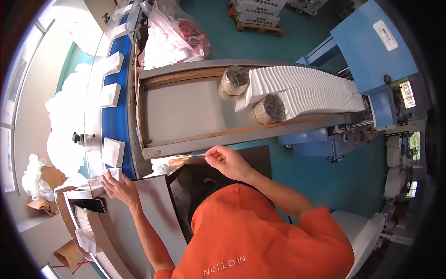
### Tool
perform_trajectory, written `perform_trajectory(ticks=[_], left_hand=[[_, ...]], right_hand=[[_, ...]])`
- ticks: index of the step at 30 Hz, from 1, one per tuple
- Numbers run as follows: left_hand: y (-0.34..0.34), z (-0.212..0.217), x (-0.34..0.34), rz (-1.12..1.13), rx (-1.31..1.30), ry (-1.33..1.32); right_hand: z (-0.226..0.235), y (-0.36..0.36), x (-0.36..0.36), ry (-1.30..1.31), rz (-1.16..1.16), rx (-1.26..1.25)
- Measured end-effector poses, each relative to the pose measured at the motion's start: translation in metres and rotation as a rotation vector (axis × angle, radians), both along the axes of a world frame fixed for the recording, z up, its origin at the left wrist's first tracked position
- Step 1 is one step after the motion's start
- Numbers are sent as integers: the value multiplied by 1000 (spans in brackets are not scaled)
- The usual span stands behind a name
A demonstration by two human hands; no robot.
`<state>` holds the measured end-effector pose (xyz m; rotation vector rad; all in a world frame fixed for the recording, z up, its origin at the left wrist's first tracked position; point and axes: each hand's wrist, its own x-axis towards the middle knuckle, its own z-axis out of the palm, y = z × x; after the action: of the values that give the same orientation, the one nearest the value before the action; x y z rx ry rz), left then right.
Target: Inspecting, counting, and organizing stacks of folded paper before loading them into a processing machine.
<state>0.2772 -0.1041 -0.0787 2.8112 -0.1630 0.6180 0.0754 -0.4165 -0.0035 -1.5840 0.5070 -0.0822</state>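
My left hand is at the near end of a blue conveyor belt, its fingers and thumb around a small white packet. Farther up that belt, more white packets lie spaced apart, the nearest white packet just beyond my hand. My right hand hovers in front of a metal-edged trough. Its fingers are curled in, with nothing visible in them. Inside the trough, two rows of folded white paper stacks stand against two tape-wrapped cylinders, a far cylinder and a near cylinder.
A blue machine stands at the right end of the trough. Lower left, a box holds stacked white packets beside a dark phone-like slab. Plastic bags lie beyond the trough, and cartons sit on a pallet.
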Motion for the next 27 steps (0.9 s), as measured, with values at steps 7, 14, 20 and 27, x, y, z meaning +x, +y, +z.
perform_trajectory(ticks=[7, 14, 20, 27], left_hand=[[-263, 86, -125, -885, -320, 145], [-411, 78, -167, -1074, -433, 390], [-389, 82, -163, -956, -426, 343], [-374, 96, -151, -959, -622, 721]], right_hand=[[13, -145, -68, -114, -858, -1208], [-13, -182, -91, -124, -712, -1295], [-13, -185, -97, -36, -686, -1334], [25, -174, -85, -254, -625, -1203]])
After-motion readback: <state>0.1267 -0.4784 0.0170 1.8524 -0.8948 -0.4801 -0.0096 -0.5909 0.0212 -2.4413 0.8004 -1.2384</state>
